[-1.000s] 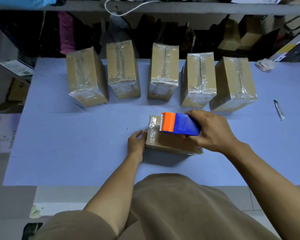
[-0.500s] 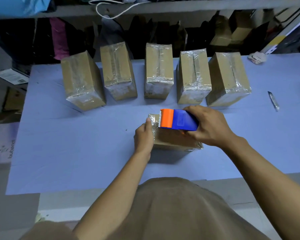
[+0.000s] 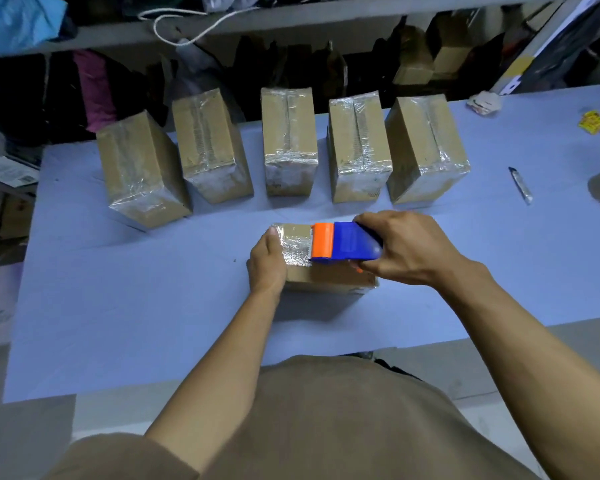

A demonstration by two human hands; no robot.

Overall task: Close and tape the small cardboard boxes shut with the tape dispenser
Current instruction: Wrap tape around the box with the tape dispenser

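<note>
A small brown cardboard box [image 3: 326, 275] is lying flat on the pale blue tabletop [image 3: 118, 306], close to the person's body, with shiny clear tape already covering its left end. The left hand [image 3: 266, 263] is bracing that left end, its grip wrapped over the edge with the thumb lying on the taped top. The right hand [image 3: 407, 247] is holding a blue tape dispenser with an orange front [image 3: 343, 241], its grip clamped round the blue body, and the orange end is resting on the top of the box, pointing toward the left hand. Behind, a row of five brown cardboard boxes wrapped in clear tape [image 3: 290, 140] is standing side by side across the tabletop. To the right, well apart from the boxes, a slim grey utility knife [image 3: 520, 185] is lying on the tabletop.
</note>
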